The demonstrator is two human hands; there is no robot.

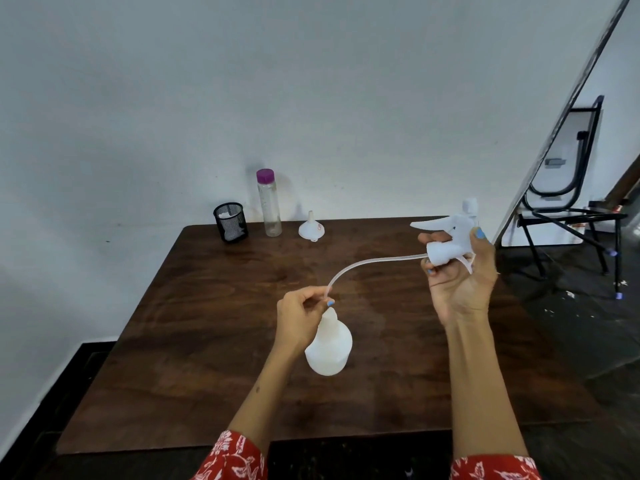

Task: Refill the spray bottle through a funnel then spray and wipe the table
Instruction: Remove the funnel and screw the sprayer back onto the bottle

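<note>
A white spray bottle body stands uncapped on the dark wooden table, near the middle. My right hand grips the white trigger spray head above the table's right side. Its thin clear dip tube curves left and down. My left hand pinches the tube's free end just above the bottle's neck. A small white funnel lies upside down at the table's far edge. Beside it stands a clear bottle with a purple cap.
A black mesh cup with something white inside sits at the far left of the table. The table's far edge meets a white wall. A black-framed chair stands on the dark floor to the right.
</note>
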